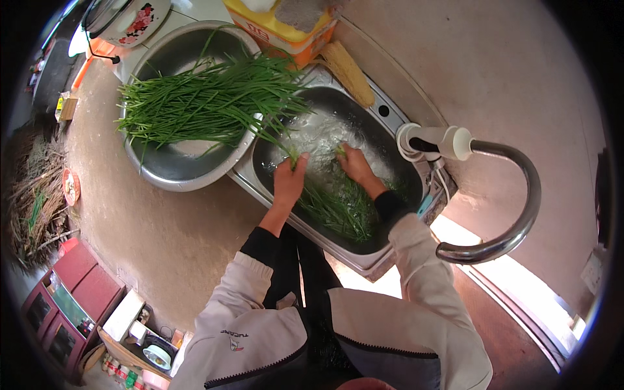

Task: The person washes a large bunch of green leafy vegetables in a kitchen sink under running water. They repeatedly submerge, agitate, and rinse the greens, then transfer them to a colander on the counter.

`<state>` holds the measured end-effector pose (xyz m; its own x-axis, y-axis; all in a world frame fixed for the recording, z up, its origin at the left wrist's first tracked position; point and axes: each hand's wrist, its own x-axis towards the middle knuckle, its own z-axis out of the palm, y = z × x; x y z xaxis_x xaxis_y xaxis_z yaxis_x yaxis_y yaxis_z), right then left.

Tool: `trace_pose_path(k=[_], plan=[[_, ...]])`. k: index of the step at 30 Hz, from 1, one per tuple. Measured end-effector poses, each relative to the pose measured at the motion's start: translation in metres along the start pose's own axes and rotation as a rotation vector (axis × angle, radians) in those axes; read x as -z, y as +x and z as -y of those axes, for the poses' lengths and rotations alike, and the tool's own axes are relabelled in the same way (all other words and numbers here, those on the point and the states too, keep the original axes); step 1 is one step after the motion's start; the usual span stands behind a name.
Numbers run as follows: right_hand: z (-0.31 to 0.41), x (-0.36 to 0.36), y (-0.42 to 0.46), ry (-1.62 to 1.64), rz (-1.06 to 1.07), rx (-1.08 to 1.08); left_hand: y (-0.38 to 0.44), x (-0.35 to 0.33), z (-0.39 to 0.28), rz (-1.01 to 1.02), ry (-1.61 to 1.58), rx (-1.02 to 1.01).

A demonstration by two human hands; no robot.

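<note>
Both my hands are over the water in a stainless steel sink. My left hand grips a few green chives near the sink's left side. Stems of more chives are pinched in my right hand. Below and between the hands, long chive leaves trail in the rippling water. To the left, a large round steel basin bears a thick heap of chives, and some of their tips hang over the sink's edge.
A curved metal faucet with a white body arches at the right. Behind the sink lie a dried loofah and a yellow-orange container. A flowered pot stands beyond the basin. Dry brushwood lies far left.
</note>
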<state>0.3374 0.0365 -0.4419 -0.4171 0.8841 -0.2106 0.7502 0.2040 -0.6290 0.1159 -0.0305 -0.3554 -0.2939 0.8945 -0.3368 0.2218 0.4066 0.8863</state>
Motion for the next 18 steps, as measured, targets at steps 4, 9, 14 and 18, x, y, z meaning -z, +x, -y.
trace_pose_path(k=[4, 9, 14, 18], plan=[[0.011, 0.008, 0.012, -0.071, -0.060, -0.127, 0.039, -0.032, 0.033, -0.001, 0.340, -0.141], [0.008, 0.002, 0.008, -0.089, 0.030, -0.249, 0.058, -0.065, 0.075, 0.246, 0.786, -0.346], [0.000, -0.011, 0.007, -0.133, 0.078, -0.259, 0.068, -0.073, 0.060, 0.355, 0.873, -0.344], [0.012, -0.002, 0.008, 0.006, 0.135, -0.341, 0.069, -0.073, 0.079, 0.227, 0.891, -0.355]])
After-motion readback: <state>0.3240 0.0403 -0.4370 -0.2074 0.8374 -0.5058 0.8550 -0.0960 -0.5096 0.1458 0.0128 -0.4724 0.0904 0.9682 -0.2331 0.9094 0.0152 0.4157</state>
